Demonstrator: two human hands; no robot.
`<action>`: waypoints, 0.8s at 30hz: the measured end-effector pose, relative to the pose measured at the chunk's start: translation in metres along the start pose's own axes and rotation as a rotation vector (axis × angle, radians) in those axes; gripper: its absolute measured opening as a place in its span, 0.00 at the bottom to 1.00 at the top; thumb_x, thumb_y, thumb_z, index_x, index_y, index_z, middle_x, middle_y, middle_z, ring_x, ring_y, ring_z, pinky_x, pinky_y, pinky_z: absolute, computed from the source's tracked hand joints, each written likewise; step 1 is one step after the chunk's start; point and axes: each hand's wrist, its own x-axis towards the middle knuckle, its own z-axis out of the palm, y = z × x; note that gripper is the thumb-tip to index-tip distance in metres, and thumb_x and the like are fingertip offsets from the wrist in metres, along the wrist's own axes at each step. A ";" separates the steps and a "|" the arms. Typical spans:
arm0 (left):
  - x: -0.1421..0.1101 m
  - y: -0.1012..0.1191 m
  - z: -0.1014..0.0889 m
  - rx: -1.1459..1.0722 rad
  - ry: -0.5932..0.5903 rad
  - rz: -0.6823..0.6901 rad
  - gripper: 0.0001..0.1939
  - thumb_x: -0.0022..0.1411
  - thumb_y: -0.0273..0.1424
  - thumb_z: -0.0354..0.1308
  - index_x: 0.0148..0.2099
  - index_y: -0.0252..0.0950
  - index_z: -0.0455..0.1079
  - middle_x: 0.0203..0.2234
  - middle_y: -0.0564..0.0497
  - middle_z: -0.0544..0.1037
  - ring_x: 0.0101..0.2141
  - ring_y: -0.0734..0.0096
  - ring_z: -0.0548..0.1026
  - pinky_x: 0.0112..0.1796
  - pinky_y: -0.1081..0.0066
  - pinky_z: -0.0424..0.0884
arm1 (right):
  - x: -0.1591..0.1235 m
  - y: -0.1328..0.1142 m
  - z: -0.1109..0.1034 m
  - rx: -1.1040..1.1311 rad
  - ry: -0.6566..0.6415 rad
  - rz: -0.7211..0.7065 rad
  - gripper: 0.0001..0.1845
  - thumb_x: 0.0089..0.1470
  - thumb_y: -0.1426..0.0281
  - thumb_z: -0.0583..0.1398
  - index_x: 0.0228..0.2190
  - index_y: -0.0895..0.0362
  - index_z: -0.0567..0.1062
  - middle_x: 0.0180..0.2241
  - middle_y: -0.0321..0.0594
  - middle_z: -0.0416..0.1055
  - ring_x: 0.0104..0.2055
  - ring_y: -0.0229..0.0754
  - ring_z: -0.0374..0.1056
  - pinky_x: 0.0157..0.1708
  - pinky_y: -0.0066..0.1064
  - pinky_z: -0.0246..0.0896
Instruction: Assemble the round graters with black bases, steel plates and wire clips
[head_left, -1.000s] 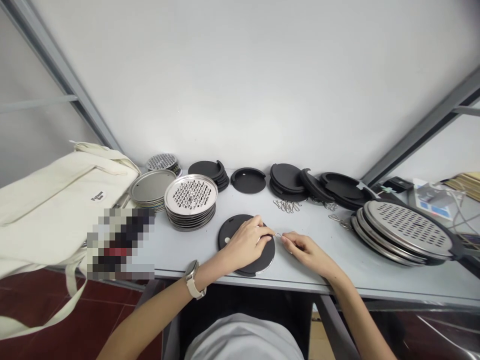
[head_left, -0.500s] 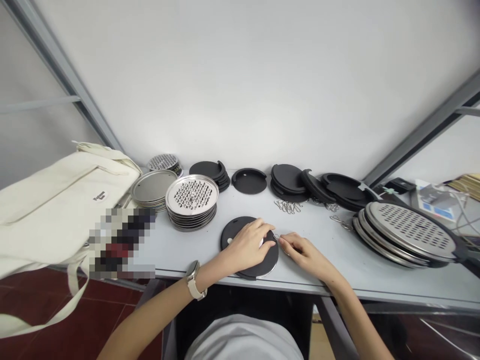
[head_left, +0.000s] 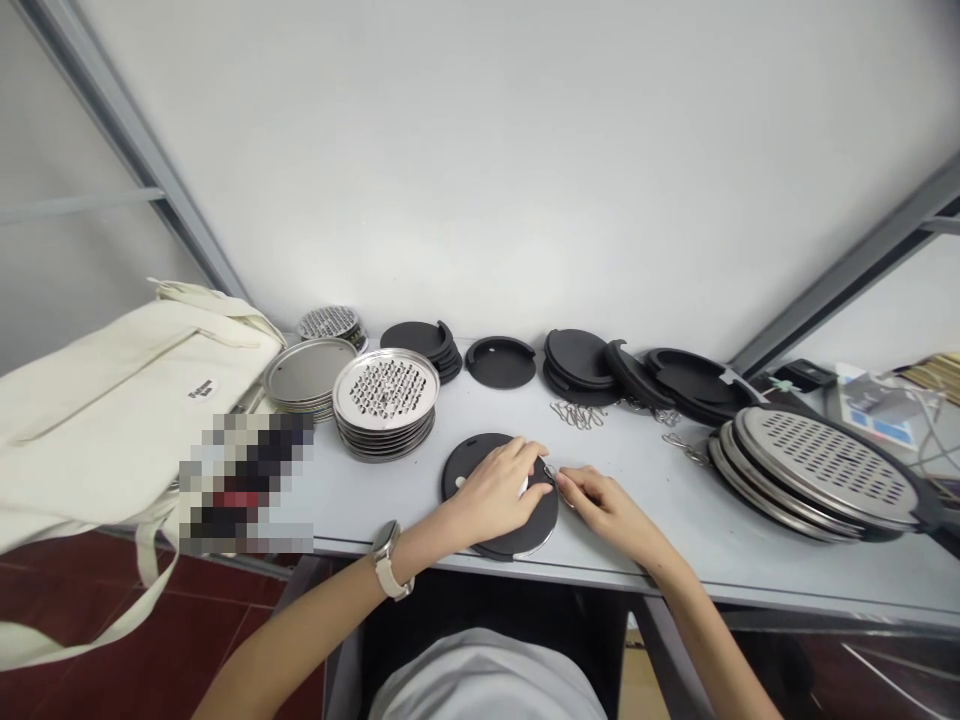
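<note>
A black round holder (head_left: 517,538) with a hole in it lies at the table's front edge. My left hand (head_left: 504,487) rests across its top, its fingers curled at the right rim and gripping it. Something white shows between thumb and forefinger, too small to name. Beside that rim, my right hand (head_left: 606,508) pinches a thin wire hook (head_left: 551,471) which touches the holder's edge. Behind my hands lies a small heap of similar wire hooks (head_left: 580,414). To the left stands a stack of round metal grater plates (head_left: 387,390).
Black round holders (head_left: 501,362) line the wall. Plain metal discs (head_left: 310,372) are stacked at the left, near a cream bag (head_left: 112,400). Handled graters (head_left: 821,465) are piled at the right. The table's front edge (head_left: 675,590) runs close to my forearms.
My right hand has shifted slightly left with the wire hook, closer to the holder's rim. My left hand and the holder have stayed in place.
</note>
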 end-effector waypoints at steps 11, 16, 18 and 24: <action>0.000 0.002 -0.002 0.035 -0.033 0.025 0.12 0.65 0.31 0.50 0.51 0.40 0.66 0.38 0.49 0.67 0.40 0.66 0.69 0.43 0.66 0.67 | 0.000 0.001 -0.004 0.013 -0.039 -0.040 0.22 0.63 0.59 0.47 0.21 0.56 0.64 0.21 0.33 0.61 0.27 0.39 0.58 0.33 0.32 0.57; 0.000 0.003 -0.003 0.029 -0.034 0.030 0.12 0.65 0.31 0.50 0.50 0.40 0.66 0.38 0.49 0.67 0.39 0.66 0.69 0.43 0.67 0.67 | 0.000 0.002 -0.004 0.011 -0.050 -0.040 0.22 0.63 0.59 0.46 0.22 0.56 0.64 0.21 0.33 0.59 0.27 0.39 0.59 0.34 0.32 0.56; 0.000 0.003 -0.003 0.025 -0.034 0.035 0.12 0.66 0.30 0.49 0.51 0.40 0.66 0.38 0.49 0.67 0.40 0.67 0.69 0.43 0.67 0.66 | 0.000 0.002 -0.005 0.014 -0.052 -0.038 0.22 0.63 0.59 0.46 0.22 0.56 0.64 0.21 0.33 0.60 0.28 0.39 0.59 0.34 0.32 0.57; 0.000 0.004 -0.005 0.019 -0.034 0.054 0.12 0.66 0.29 0.49 0.50 0.39 0.67 0.37 0.49 0.67 0.40 0.67 0.69 0.43 0.67 0.66 | -0.001 0.000 -0.007 0.021 -0.070 -0.023 0.22 0.63 0.59 0.46 0.23 0.56 0.65 0.22 0.34 0.61 0.28 0.40 0.59 0.34 0.32 0.57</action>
